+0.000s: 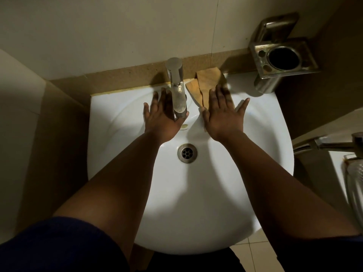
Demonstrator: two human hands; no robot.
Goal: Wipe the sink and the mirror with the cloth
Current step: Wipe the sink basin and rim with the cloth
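Note:
A white round sink [121,154] fills the middle of the view, with a metal drain [187,153] in its bowl and a chrome tap [176,89] at the back. A tan cloth [204,83] lies on the back rim, right of the tap. My left hand [163,116] is flat with fingers spread, just left of and partly under the tap spout. My right hand [224,112] is flat with fingers spread, resting on the near part of the cloth. Neither hand grips anything. No mirror is visible.
A steel toothbrush and cup holder [282,57] is fixed to the wall at the back right. A metal fitting [334,144] and a ribbed clear object [355,189] are at the right edge. A tiled wall [117,32] rises behind the sink.

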